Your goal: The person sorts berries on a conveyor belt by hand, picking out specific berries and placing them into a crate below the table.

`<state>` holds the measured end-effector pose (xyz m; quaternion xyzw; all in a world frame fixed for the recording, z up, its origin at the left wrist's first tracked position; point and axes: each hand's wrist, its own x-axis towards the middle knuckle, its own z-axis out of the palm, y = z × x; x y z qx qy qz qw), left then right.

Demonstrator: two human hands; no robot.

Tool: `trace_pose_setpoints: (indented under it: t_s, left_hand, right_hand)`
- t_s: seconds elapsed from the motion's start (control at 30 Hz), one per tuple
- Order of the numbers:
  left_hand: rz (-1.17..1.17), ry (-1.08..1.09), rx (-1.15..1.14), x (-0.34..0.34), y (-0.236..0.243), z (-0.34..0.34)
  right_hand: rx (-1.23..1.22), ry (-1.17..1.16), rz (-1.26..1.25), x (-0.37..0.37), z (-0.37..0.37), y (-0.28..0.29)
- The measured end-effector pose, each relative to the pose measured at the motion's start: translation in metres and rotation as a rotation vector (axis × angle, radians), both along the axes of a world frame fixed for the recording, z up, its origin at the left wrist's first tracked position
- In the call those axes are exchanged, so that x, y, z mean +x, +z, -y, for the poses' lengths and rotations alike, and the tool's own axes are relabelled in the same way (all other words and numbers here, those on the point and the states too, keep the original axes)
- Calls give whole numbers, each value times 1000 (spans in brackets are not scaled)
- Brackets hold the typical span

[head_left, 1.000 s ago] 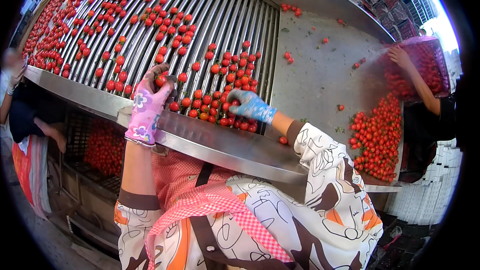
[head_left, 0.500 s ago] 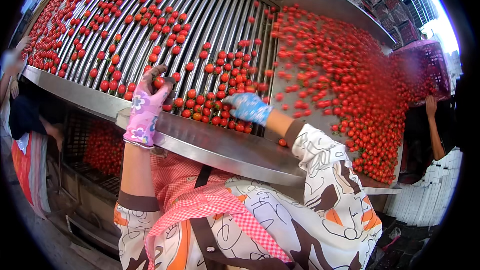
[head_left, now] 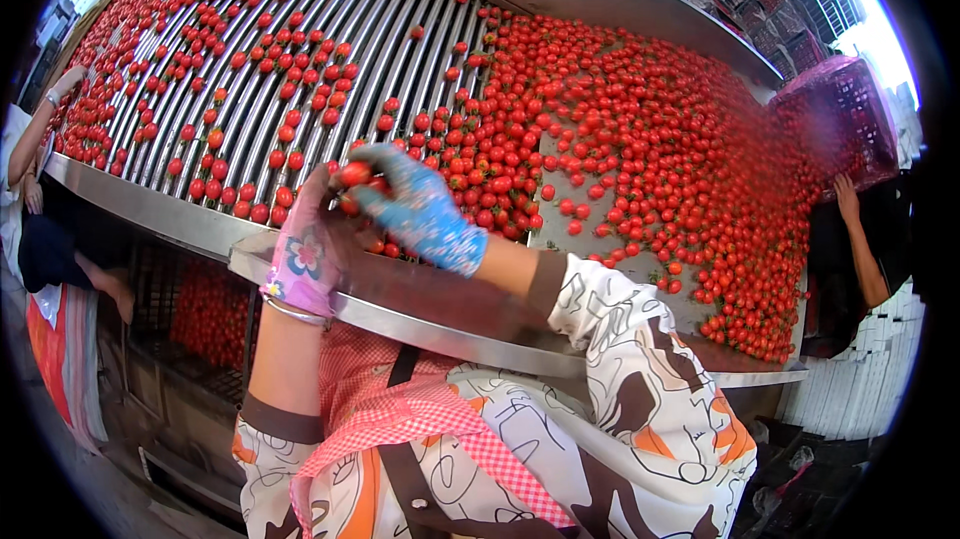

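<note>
My left hand, in a pink flowered glove, is curled at the near edge of the metal roller conveyor. Its fingers close around a small red tomato, partly hidden where both hands meet. In a blue patterned glove, my right hand reaches across to the left hand, its thumb and fingers bent around red tomatoes. How many each hand holds is hidden. Below the hands runs a flat metal ledge. More tomatoes lie thickly on the rollers just right of my right hand.
At right, a metal chute carries a dense spread of tomatoes. Another person's hand touches a pink-red crate pouring tomatoes there. At far left, a co-worker's arm reaches over the rollers. A dark crate of tomatoes stands below the conveyor.
My right hand has moved left from the right-hand rollers to meet my left hand. Tomatoes have spread from the chute onto the right end of the rollers; those on the rollers have shifted left.
</note>
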<state>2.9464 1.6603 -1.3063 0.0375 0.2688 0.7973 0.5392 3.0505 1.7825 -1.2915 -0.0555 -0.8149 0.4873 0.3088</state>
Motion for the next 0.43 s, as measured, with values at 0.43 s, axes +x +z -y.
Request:
trace_pose_setpoints:
  t_s: [0.43]
  left_hand:
    - [375,134,460,0,-11,9]
  right_hand:
    - [797,-103,435,14,-98,-84]
